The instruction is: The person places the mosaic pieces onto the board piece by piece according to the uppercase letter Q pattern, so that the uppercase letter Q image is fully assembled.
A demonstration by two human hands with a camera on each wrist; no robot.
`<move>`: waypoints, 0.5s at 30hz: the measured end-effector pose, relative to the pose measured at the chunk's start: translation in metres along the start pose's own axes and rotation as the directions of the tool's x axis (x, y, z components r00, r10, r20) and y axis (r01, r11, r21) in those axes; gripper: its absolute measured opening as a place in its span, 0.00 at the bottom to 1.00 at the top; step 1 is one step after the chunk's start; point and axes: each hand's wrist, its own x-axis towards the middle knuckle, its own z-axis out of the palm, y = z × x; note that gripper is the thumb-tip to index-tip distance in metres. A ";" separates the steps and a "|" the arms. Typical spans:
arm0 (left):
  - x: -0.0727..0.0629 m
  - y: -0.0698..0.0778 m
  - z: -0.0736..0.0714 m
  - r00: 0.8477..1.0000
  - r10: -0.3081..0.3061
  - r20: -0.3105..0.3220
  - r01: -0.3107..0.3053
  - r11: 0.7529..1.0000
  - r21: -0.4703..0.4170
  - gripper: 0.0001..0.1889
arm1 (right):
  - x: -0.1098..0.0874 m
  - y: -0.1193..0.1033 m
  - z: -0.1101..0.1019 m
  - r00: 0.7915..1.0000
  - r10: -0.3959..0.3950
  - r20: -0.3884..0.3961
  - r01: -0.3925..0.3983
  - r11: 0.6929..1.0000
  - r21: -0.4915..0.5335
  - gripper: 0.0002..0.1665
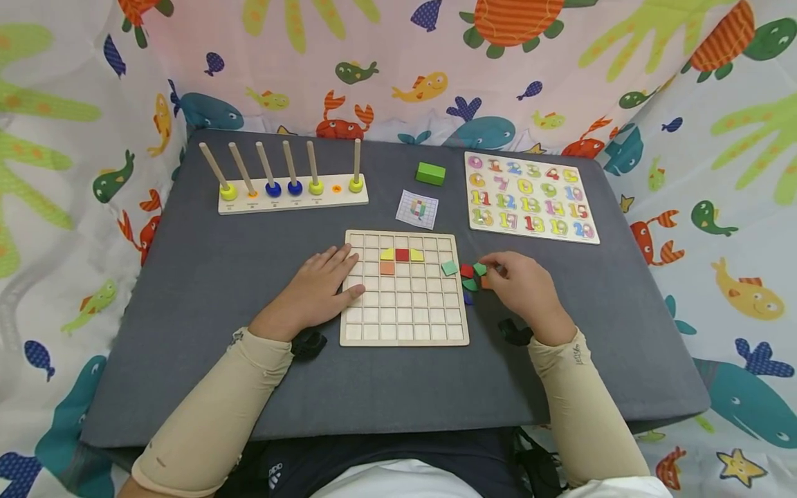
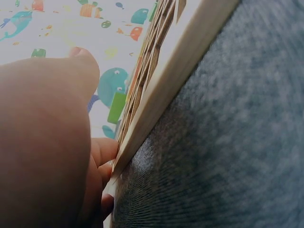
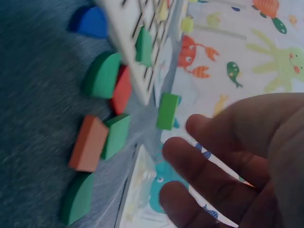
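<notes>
A wooden grid board (image 1: 405, 325) lies on the table, with a red square block (image 1: 402, 255) between two yellow pieces and an orange block (image 1: 387, 268) below. A light green block (image 1: 449, 268) sits at its right side. My left hand (image 1: 314, 290) rests with fingers spread along the board's left edge. Right of the board is a loose group: a red block (image 1: 467, 270), green pieces (image 3: 102, 75), an orange block (image 3: 88, 143) and a blue rounded piece (image 3: 90, 22). My right hand (image 1: 519, 283) hovers close over them, its loosely bent fingers holding nothing.
Behind the board lie a small pattern card (image 1: 417, 209) and a green rectangular block (image 1: 430, 173). A peg stand (image 1: 292, 199) with coloured rings stands at the back left. A number puzzle board (image 1: 532, 197) lies at the back right. Printed curtains surround the table (image 1: 398, 401).
</notes>
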 end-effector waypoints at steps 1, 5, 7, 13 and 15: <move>0.000 0.000 0.000 1.000 -0.001 0.001 0.001 1.000 -0.001 0.42 | 0.000 0.002 0.001 1.000 -0.005 0.007 0.005 1.000 -0.015 0.17; 0.000 0.000 0.000 1.000 -0.012 0.006 0.012 1.000 0.003 0.42 | 0.000 0.006 0.004 0.999 -0.018 0.030 0.021 0.996 -0.089 0.14; 0.000 0.000 0.001 1.000 -0.016 0.005 0.016 1.000 0.009 0.42 | -0.001 0.009 0.007 0.999 -0.008 0.031 0.011 0.992 -0.128 0.12; 0.002 0.001 0.001 1.000 -0.016 -0.004 0.016 1.000 0.012 0.42 | -0.004 0.013 0.014 0.997 0.070 0.017 -0.066 0.981 -0.185 0.14; 0.002 0.001 0.001 1.000 -0.017 -0.004 0.017 1.000 0.011 0.42 | -0.004 0.013 0.016 0.996 0.087 0.008 -0.084 0.979 -0.187 0.16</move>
